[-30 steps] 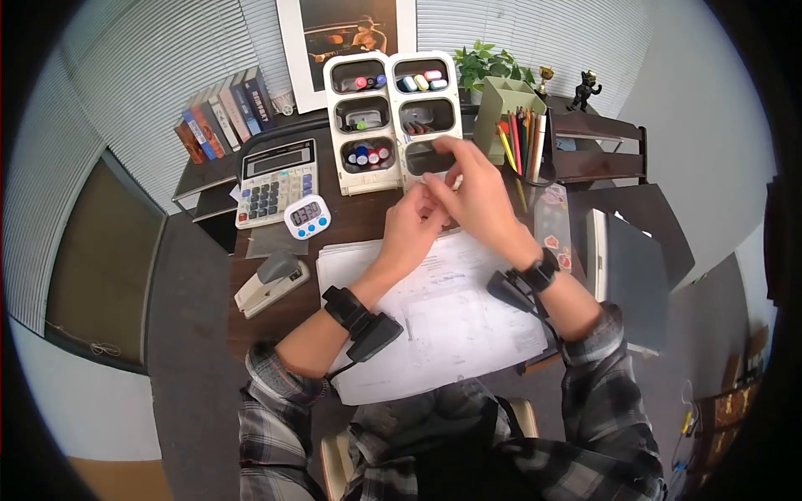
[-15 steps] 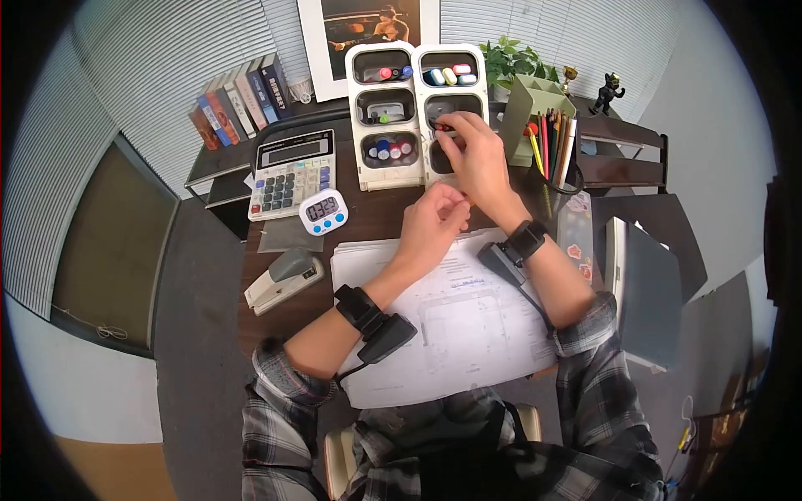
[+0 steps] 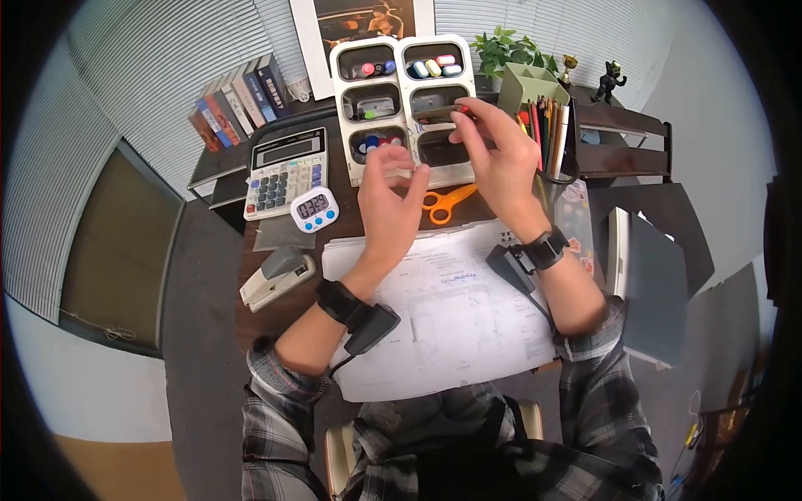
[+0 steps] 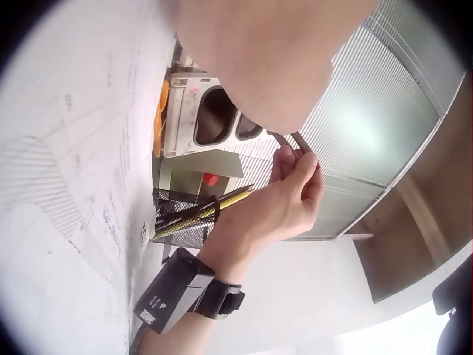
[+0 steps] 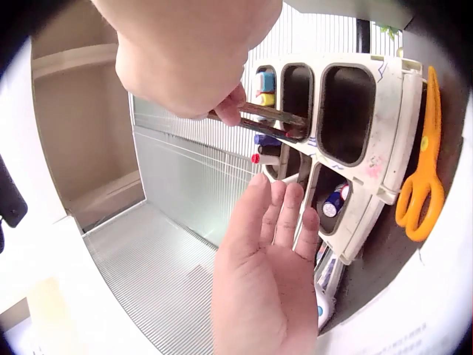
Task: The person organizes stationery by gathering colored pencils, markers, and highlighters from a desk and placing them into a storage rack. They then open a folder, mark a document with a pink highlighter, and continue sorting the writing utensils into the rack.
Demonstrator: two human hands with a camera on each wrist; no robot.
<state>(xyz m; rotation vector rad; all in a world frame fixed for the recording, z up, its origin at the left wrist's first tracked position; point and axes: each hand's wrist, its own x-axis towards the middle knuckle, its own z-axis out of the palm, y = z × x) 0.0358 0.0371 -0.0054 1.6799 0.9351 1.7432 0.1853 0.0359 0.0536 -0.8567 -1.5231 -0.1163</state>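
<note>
My right hand (image 3: pixel 504 159) pinches two slim dark sticks (image 5: pixel 275 115) between thumb and fingertips, one showing a reddish tip; their exact kind I cannot tell. They overlap the middle right compartment of the white organizer (image 3: pixel 404 134) in the head view. Nothing is held in my left hand (image 3: pixel 388 200), raised before the lower left compartment with its fingers loosely bent and palm turned toward the right hand. Orange scissors (image 3: pixel 451 203) lie at the organizer's foot, between the hands. The lower left compartment holds several coloured caps, partly hidden by the left fingers.
Printed papers (image 3: pixel 443 309) cover the desk's front. To the left are a calculator (image 3: pixel 284 175), a white timer (image 3: pixel 315 210) and a stapler (image 3: pixel 278 278). Pencils (image 3: pixel 547 138) stand in a mesh holder at right, beside a green box (image 3: pixel 528 83) and a dark binder (image 3: pixel 652 284).
The hands, close together a second ago, have parted. My right hand reached to the middle right compartment and now holds the sticks; my left moved left and opened, revealing the scissors.
</note>
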